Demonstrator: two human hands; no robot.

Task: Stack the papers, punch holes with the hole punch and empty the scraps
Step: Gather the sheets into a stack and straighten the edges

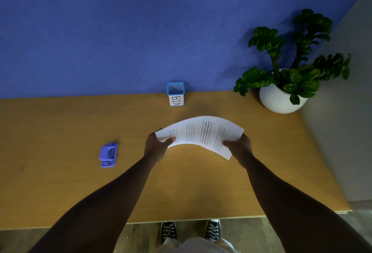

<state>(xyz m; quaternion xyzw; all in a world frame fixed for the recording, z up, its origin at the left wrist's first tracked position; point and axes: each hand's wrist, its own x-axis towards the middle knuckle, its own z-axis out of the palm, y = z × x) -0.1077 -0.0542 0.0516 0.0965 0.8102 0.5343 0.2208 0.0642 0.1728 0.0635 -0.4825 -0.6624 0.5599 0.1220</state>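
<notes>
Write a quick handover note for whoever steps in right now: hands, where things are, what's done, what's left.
Left hand and right hand each grip one end of the papers, held bowed above the table.
Hole punch lies untouched on the table, to the left.
Bin stands at the far edge.
Done: papers gathered.
Left: square the stack, punch, empty the scraps into the bin.
</notes>
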